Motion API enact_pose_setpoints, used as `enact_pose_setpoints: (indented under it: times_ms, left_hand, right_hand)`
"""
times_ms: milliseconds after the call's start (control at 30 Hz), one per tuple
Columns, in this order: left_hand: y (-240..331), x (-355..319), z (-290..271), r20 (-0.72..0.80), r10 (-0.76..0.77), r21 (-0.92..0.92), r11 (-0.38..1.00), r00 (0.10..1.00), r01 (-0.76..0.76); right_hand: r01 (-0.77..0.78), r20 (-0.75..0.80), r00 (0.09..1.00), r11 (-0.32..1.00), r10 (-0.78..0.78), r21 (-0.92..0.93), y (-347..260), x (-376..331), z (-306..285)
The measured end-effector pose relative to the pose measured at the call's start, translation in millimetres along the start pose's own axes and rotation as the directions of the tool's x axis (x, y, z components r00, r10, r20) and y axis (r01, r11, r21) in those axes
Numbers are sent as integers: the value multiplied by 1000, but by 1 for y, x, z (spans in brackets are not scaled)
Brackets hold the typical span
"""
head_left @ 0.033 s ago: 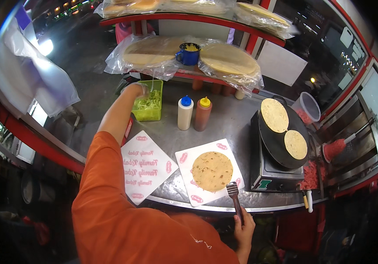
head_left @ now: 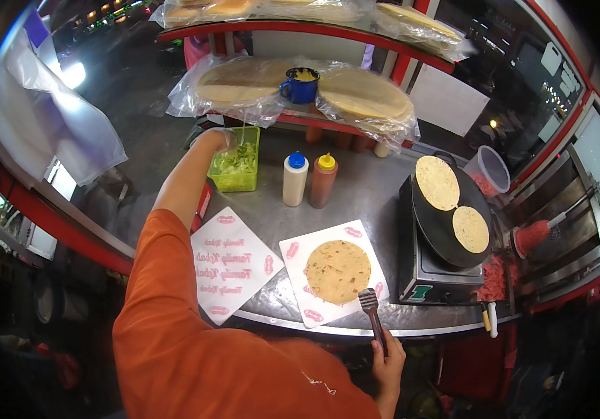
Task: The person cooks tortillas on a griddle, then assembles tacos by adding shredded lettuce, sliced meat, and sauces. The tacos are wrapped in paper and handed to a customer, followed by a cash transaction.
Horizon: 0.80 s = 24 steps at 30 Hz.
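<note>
At the far left, my left hand (head_left: pixel 221 142) reaches to the side of a green plastic basket (head_left: pixel 235 183) of shredded lettuce (head_left: pixel 241 160). Its fingers are blurred, so their grip is hidden from me. My right hand (head_left: pixel 388 363), low by the counter's front edge, is closed round the dark handle of slotted tongs (head_left: pixel 370 304). The tongs' tip lies at the lower right rim of a browned flatbread (head_left: pixel 339 271). That flatbread rests flat on a square of printed white paper (head_left: pixel 306 307). Left of it lies a second paper sheet (head_left: pixel 233 269) with nothing on it.
A white squeeze bottle (head_left: pixel 295 180) and a red-brown one (head_left: pixel 323 183) stand behind the papers. Two flatbreads (head_left: pixel 437 183) lie on a black round griddle (head_left: pixel 446 244) at right. Shredded pink-red meat (head_left: pixel 497 278) sits beyond it. Bagged flatbreads (head_left: pixel 364 94) and a blue mug (head_left: pixel 300 89) occupy the shelf.
</note>
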State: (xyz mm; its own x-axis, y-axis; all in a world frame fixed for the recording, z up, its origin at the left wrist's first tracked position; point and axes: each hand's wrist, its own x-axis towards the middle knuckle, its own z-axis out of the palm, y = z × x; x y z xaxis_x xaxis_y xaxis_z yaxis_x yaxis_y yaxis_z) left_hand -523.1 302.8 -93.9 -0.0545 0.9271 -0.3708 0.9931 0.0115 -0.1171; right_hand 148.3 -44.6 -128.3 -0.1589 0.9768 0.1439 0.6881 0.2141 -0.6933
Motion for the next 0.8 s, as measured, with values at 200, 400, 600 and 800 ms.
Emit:
enact_pose_setpoints:
  times_ms: [200,400,600,800]
  left_hand:
    - [6,60,90,-190,-75,-225,974,979,31]
    - [-20,83,98,-192,-8,-141,990,981,-20]
    - [35,-42,36,-341,-245,-362,925,907,114]
    - [184,-147,14,-271,-8,-738,644,962,-203]
  right_hand:
    - [132,100,986,990,-136,45,-2,44,13]
    - [226,103,967,971,-233,77,2,67,7]
    - [135,202,968,989,-146,65,54,69,25]
    - [-416,348,897,784,272,461,108,84,15]
